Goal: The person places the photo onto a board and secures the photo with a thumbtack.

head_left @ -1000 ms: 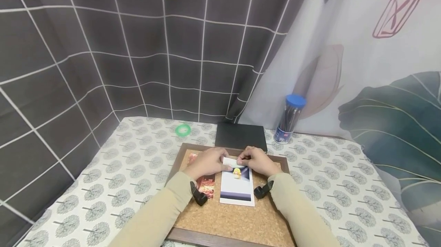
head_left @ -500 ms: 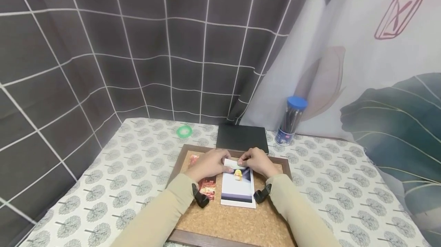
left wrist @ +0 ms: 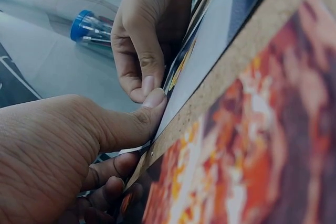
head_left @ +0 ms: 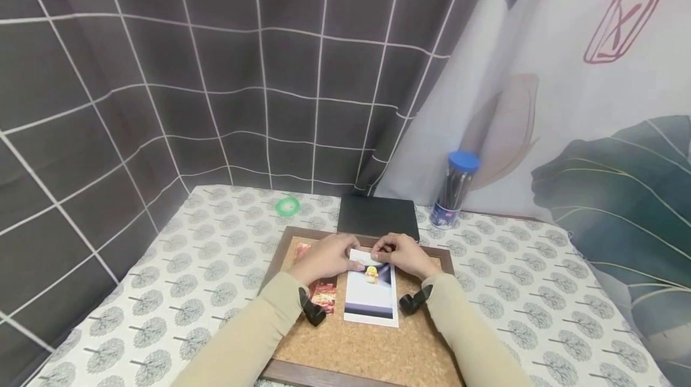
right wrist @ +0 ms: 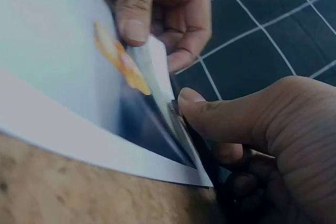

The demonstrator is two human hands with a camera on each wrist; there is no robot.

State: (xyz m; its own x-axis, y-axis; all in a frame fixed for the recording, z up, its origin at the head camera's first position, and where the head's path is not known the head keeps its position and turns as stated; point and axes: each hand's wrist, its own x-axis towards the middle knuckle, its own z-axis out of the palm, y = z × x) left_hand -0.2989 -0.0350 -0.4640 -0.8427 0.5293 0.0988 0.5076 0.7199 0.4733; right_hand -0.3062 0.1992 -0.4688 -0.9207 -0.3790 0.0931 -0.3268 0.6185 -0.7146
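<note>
A photo print point(head_left: 369, 303) with a white border and a small yellow figure lies on a wood-framed cork board point(head_left: 335, 351). My left hand point(head_left: 325, 256) grips its upper left part, the thumb on the picture side and the fingers curled by the top edge. At the top edge, right of the left thumb, my right hand point(head_left: 406, 254) pinches with thumb and fingers. The right wrist view shows the right thumb point(right wrist: 197, 106) right at a narrow strip along that edge. A red and orange picture point(head_left: 325, 297) lies partly hidden beneath my left hand and wrist.
Behind the board lies a flat black object point(head_left: 378, 216). A clear tub with a blue lid point(head_left: 464, 162) stands to its right, filled with thin dark items. A green ring, like a tape roll point(head_left: 288, 206), lies at the back left. Hanging cloth borders the table.
Both hands stay at the photo's top edge, and the photo keeps its place on the board. The whole view shifts only slightly.
</note>
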